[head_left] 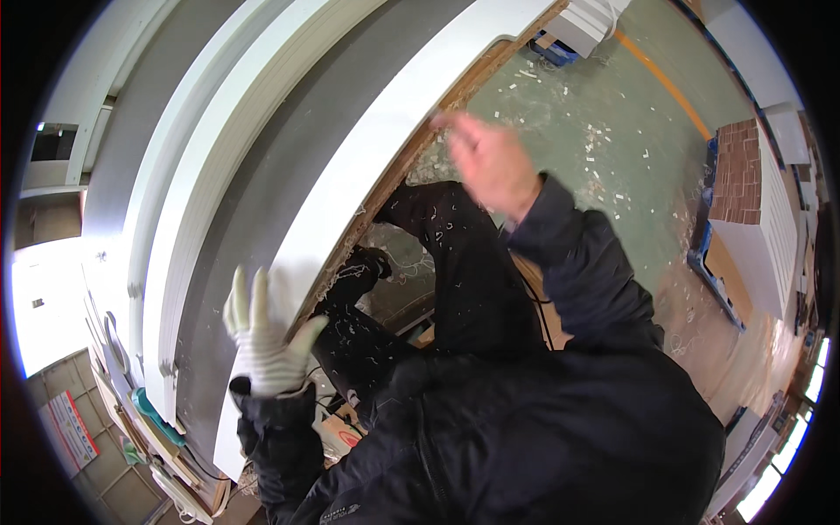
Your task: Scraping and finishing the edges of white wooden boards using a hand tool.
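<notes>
A long white panel (350, 166) with a raw brown edge runs diagonally in front of me. My left hand (269, 350), in a striped light glove, rests at the panel's near end, fingers stretched apart and thumb out by the edge. It holds nothing. My bare right hand (490, 162) is farther along, at the brown edge (455, 94), with its fingertips at or very close to it. Motion smears those fingers, so whether anything small is between them cannot be made out. Pale shavings cling to the edge and to my black trousers (472, 262).
A grey surface (262, 166) and a stack of white panels (188, 166) lie beyond on the left. At right, stacked boards (744, 179) stand on a blue pallet (713, 276). Scraps litter the green floor (604, 131). Another blue pallet (553, 54) sits at the top.
</notes>
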Available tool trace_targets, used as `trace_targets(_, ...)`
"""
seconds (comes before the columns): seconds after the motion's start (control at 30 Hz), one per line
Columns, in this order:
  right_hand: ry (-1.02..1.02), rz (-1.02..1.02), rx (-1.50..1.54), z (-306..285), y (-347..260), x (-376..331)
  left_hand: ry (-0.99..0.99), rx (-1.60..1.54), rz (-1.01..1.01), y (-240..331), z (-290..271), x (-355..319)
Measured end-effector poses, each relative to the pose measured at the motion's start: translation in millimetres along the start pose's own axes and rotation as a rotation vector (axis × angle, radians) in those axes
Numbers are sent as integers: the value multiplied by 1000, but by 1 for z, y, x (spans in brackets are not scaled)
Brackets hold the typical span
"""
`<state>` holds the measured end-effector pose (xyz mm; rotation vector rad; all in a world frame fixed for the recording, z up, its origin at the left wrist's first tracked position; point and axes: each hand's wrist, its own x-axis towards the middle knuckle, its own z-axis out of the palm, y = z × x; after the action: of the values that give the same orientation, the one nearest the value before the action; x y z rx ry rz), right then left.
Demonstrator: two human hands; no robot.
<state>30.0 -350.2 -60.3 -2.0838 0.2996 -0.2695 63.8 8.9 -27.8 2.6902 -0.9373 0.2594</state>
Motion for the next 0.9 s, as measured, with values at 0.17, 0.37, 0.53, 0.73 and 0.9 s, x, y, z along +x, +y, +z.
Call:
trace_targets(0.17,31,-270,-372,47,12,-13,21,14,-19,-44,-7,-57)
trace_targets(0.37,-179,-413,-248,106,-22,-76,84,-169,-48,0,17,4)
trace_targets(0.53,176,-159,-174,13,2,-15,-70,64,-135,-14,-8,-35)
trace_targets(0.73,14,-134,-608,9,6,10,50,-12,-85,-29,-1,-63)
trace_targets(0.9,-372,-424,-323,116,-43,-81,109,-34,-111,-18,3,-43)
